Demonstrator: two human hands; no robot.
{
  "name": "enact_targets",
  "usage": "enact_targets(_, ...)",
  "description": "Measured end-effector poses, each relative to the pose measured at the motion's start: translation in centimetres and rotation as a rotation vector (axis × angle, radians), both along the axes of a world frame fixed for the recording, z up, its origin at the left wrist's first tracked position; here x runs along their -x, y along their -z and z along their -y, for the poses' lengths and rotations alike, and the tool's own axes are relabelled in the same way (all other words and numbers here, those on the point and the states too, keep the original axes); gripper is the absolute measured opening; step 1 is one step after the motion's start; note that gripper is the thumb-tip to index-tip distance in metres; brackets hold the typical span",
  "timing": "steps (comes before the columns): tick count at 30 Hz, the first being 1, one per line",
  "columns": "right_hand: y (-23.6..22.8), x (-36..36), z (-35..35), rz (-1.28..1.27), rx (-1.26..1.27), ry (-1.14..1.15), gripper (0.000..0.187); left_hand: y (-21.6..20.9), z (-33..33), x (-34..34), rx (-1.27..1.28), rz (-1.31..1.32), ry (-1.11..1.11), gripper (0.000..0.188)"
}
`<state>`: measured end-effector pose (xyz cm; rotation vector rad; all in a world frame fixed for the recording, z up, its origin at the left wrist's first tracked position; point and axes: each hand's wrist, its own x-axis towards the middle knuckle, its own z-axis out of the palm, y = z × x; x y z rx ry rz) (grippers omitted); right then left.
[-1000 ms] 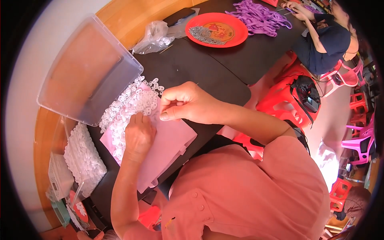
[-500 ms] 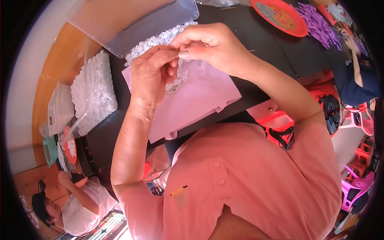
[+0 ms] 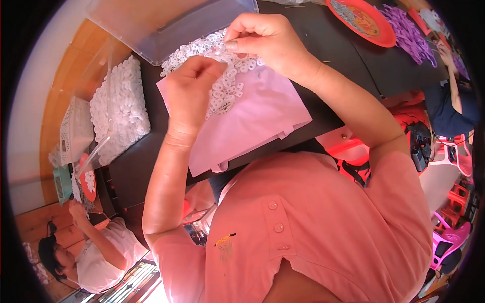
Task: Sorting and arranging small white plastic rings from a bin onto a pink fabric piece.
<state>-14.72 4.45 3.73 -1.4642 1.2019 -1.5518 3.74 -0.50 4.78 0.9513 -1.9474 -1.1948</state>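
My left hand (image 3: 189, 91) is above the left side of a pink cloth-like bag (image 3: 252, 118), its fingers closed in a pinch. My right hand (image 3: 270, 43) hangs farther back and to the right, thumb and forefinger pressed together. Whatever either hand pinches is too small to make out. Beneath and between them lies a spread of small white pieces with holes (image 3: 227, 91), partly on the bag and partly heaped behind it. My left hand hides some of these pieces.
A clear plastic bin (image 3: 166, 35) stands behind the heap. At left is a block of packed white pieces (image 3: 121, 111). A red plate (image 3: 361, 22) with small metallic bits and purple strips (image 3: 406, 35) lie at far right. Two other people work at the sides.
My hands, which met at the fingertips, have come apart. The right has moved slightly up and away from the left. More white pieces now show between them.
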Motion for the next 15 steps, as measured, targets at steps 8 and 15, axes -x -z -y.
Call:
enact_targets(8, 0.3, 0.6, -0.2, 0.088, -0.026, 0.067, 0.005, 4.1, 0.2, 1.7, 0.897, 0.627, 0.244, 0.018)
enact_targets(15, 0.1, 0.3, -0.7, 0.078, -0.036, 0.044, 0.007, 4.7, 0.4, 1.5, 0.956, 0.618, 0.245, 0.011)
